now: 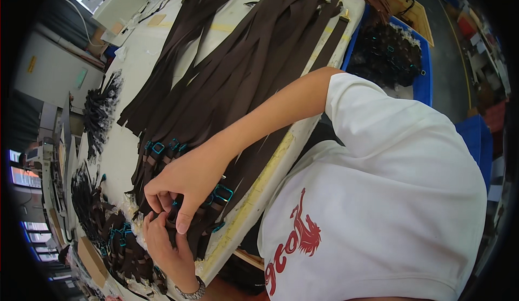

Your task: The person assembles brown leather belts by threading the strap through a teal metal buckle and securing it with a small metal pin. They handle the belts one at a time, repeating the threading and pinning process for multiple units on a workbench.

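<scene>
My right hand (186,179) reaches across the table with its fingers closed in a pinch on a dark brown strap (173,217). Opposite it, my left hand (166,247), with a metal watch (192,289) on its wrist, grips the same strap; the fingertips of both hands nearly meet and hide part of it. Beside my right hand lies a blue-edged square buckle (223,193) on another strap. More such buckles (158,148) sit on straps just beyond my right hand. Long flat dark brown straps (232,87) fan out over the table.
The pale table (275,155) has a yellowed edge along my body. A heap of buckled straps (125,253) lies past my left hand, and black bundles (100,106) lie farther off. A blue bin (426,63) of dark buckled pieces stands beside the table, near a yellowish crate (413,14).
</scene>
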The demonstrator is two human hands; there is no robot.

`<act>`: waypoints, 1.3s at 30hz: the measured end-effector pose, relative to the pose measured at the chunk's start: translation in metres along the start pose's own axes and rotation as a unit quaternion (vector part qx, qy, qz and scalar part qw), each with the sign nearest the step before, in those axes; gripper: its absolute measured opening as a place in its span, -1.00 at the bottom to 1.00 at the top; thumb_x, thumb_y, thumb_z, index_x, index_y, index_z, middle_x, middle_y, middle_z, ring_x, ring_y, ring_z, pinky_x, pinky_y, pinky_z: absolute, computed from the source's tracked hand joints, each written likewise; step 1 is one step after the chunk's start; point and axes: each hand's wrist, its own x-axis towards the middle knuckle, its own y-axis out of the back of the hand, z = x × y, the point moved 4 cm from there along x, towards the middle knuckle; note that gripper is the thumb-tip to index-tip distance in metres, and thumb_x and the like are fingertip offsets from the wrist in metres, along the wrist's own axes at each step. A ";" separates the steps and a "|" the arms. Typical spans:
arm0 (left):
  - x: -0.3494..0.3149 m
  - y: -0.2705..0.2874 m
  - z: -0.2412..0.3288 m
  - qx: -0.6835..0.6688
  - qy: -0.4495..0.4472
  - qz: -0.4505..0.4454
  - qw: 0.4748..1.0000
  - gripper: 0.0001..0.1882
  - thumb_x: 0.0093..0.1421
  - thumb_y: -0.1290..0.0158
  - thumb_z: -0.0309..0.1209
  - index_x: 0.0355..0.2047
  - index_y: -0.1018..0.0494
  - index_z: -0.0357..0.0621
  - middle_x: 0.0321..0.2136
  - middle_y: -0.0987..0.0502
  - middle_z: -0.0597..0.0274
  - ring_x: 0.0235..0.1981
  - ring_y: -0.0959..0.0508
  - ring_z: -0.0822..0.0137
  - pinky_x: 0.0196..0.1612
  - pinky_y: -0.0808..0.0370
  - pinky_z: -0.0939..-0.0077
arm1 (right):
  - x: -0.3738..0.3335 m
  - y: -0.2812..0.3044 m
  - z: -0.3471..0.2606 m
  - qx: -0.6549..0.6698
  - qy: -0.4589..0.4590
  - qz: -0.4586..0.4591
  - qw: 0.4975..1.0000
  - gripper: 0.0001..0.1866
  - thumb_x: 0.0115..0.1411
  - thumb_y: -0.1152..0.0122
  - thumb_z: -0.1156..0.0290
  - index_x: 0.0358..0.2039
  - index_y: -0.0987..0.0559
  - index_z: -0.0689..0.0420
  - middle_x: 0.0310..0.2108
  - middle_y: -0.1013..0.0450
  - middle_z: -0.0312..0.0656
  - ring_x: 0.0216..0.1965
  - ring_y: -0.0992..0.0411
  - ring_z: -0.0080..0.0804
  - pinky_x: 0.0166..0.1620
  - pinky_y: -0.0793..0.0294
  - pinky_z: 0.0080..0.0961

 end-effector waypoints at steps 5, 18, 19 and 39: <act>-0.007 -0.010 -0.014 -0.083 0.029 -0.022 0.996 -0.58 0.17 -0.17 -0.58 0.07 -0.48 -0.38 0.06 -0.56 -0.07 0.21 -0.48 -0.25 0.28 -0.37 -0.08 | 0.013 -0.009 0.024 0.228 -0.106 -0.174 0.952 -0.41 0.29 -0.43 -0.06 -0.17 -0.61 0.33 -0.34 -0.65 -0.13 -0.27 -0.66 -0.36 -0.12 -0.62 -0.44; 0.031 0.019 0.031 -0.018 -0.022 -0.125 0.992 -0.24 0.00 -0.47 -0.32 0.16 -0.43 -0.38 0.03 -0.58 -0.12 0.00 -0.58 -0.19 0.09 -0.49 0.08 | 0.011 -0.009 0.022 0.260 -0.170 -0.136 0.941 -0.70 0.30 -0.41 0.26 -0.37 -0.68 0.29 -0.52 -0.59 -0.22 -0.59 -0.39 -0.60 -0.55 -0.38 -0.58; 0.034 0.019 0.034 -0.046 -0.012 -0.116 0.992 -0.28 -0.01 -0.46 -0.36 0.14 -0.45 -0.37 0.01 -0.60 -0.11 0.00 -0.60 -0.16 0.10 -0.50 0.10 | 0.008 -0.006 0.021 0.267 -0.172 -0.152 0.936 -0.72 0.31 -0.40 0.28 -0.37 -0.68 0.29 -0.52 -0.59 -0.22 -0.60 -0.39 -0.60 -0.56 -0.37 -0.58; 0.031 0.005 0.039 -0.194 -0.067 -0.011 0.979 -0.51 -0.12 -0.39 -0.43 -0.15 -0.57 -0.40 -0.26 -0.64 -0.05 -0.06 -0.67 -0.01 0.27 -0.47 -0.11 | -0.043 0.030 0.002 0.199 -0.088 -0.211 0.953 -0.66 0.37 -0.33 0.18 -0.43 -0.64 0.18 -0.65 -0.40 -0.45 -0.67 -0.21 -0.74 -0.57 -0.16 -0.63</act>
